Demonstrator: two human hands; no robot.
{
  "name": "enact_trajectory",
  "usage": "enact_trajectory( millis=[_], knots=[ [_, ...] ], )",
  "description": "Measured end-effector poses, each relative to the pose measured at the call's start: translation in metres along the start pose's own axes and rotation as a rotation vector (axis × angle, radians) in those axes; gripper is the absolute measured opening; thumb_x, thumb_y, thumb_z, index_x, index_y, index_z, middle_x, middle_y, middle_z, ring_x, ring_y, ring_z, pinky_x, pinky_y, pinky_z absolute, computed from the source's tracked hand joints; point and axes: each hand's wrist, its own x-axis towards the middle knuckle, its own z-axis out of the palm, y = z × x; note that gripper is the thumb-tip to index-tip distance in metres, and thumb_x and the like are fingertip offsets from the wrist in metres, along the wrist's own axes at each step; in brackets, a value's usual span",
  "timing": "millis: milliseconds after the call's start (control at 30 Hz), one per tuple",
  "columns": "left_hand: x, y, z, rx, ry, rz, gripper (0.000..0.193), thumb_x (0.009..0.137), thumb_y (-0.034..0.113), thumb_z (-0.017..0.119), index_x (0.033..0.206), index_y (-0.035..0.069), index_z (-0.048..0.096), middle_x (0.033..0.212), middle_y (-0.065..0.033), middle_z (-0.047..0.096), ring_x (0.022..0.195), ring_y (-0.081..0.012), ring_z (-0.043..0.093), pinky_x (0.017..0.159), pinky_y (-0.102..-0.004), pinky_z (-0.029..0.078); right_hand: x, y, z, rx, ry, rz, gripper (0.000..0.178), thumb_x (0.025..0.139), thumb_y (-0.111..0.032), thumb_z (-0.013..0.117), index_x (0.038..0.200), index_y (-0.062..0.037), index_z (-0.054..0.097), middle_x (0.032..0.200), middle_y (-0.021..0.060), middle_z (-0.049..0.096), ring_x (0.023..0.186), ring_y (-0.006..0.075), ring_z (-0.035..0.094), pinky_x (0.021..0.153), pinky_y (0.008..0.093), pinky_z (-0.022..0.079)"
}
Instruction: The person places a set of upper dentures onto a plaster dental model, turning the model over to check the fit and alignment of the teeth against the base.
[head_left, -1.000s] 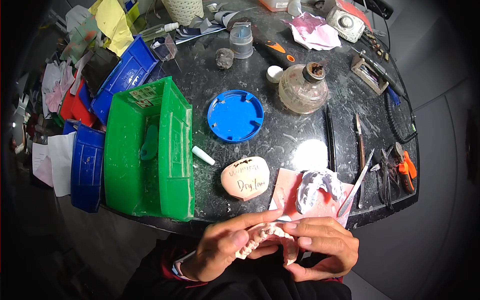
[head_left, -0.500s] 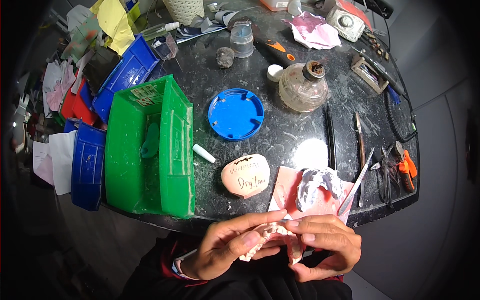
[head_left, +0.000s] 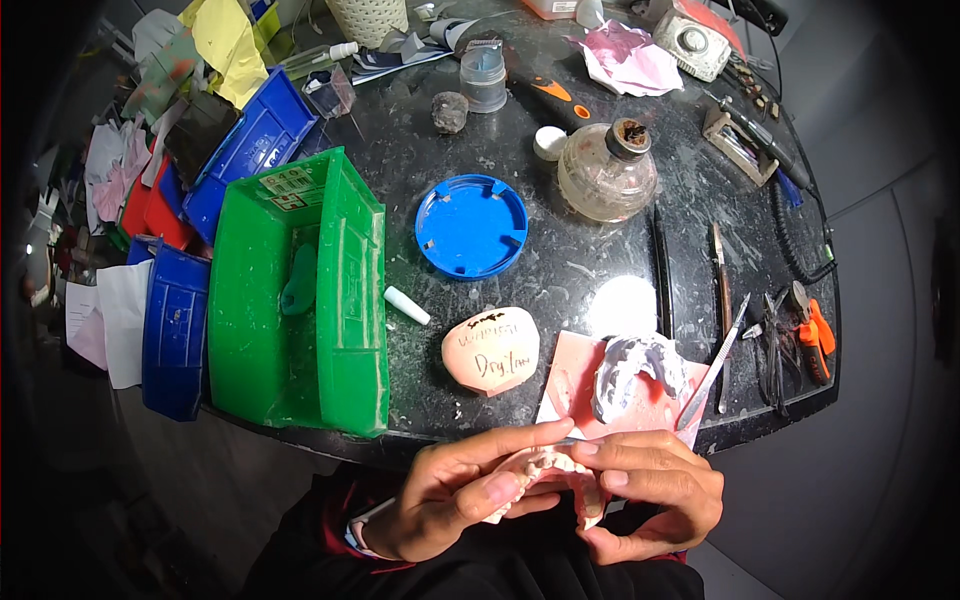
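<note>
At the table's front edge, my left hand (head_left: 450, 500) and my right hand (head_left: 668, 490) grip a dental cast (head_left: 548, 462) between them. It is a horseshoe-shaped, cream and pink model with a row of teeth. The left thumb presses on its left arm, while the right fingers and thumb pinch its right arm; fingers hide parts of it. Just beyond lies a pink wax sheet (head_left: 566, 372) bearing a grey-white U-shaped cast (head_left: 628, 378). Left of that sheet rests a rounded pink plaster block (head_left: 490, 350) with handwriting on it.
On the left stands a green bin (head_left: 357, 330), beside blue bins (head_left: 178, 335). A blue round lid (head_left: 470, 228) and glass burner bottle (head_left: 605, 178) occupy the middle. Rightward lie a knife (head_left: 722, 290), metal tweezers (head_left: 722, 355) and orange-handled pliers (head_left: 818, 340).
The dental cast has tilted slightly between my fingers, showing less of its left row of teeth. Both hands stay almost in place with their hold kept.
</note>
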Motion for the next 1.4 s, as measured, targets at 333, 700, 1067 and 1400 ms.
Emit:
enact_trajectory(
  millis=[333, 700, 1067, 1400],
  knots=[
    [0.001, 0.002, 0.011, 0.098, 0.148, 0.007, 0.055, 0.087, 0.024, 0.042, 0.129, -0.009, 0.031, 0.120, -0.0235, 0.049, 0.109, -0.0302, 0.052, 0.090, -0.0388, 0.046, -0.001, 0.004, 0.000, 0.032, 0.002, -0.015, 0.064, 0.057, -0.009, 0.082, 0.112, -0.0006, 0.049, 0.102, 0.0217, 0.061, 0.091, 0.0293, 0.061, 0.076, 0.0346, 0.050],
    [0.000, -0.008, 0.000, -0.113, -0.104, 0.093, 0.062, 0.092, 0.025, 0.031, 0.137, -0.005, 0.001, 0.141, -0.0189, 0.020, 0.129, -0.0243, 0.027, 0.106, -0.0387, 0.026, -0.005, 0.010, -0.006, 0.057, -0.020, -0.017, 0.067, 0.059, -0.007, 0.080, 0.115, 0.0006, 0.046, 0.107, 0.0236, 0.058, 0.097, 0.0313, 0.058, 0.080, 0.0353, 0.048],
    [0.004, -0.024, -0.002, 0.106, -0.288, 0.338, 0.079, 0.092, 0.045, 0.033, 0.137, -0.003, -0.011, 0.144, -0.0188, 0.011, 0.128, -0.0237, 0.024, 0.103, -0.0354, 0.023, -0.009, 0.010, 0.001, -0.064, 0.068, -0.076, 0.075, 0.052, -0.013, 0.085, 0.115, -0.0032, 0.045, 0.102, 0.0168, 0.060, 0.095, 0.0244, 0.055, 0.090, 0.0389, 0.041],
    [0.005, -0.028, -0.006, 0.185, -0.249, 0.288, 0.064, 0.095, 0.034, 0.029, 0.138, -0.005, 0.003, 0.143, -0.0197, 0.014, 0.134, -0.0260, 0.015, 0.107, -0.0376, 0.013, 0.019, -0.001, -0.004, -0.131, 0.118, -0.064, 0.036, 0.065, -0.021, 0.074, 0.096, -0.0044, 0.066, 0.093, 0.0071, 0.062, 0.089, 0.0236, 0.057, 0.080, 0.0327, 0.045]
  ],
)
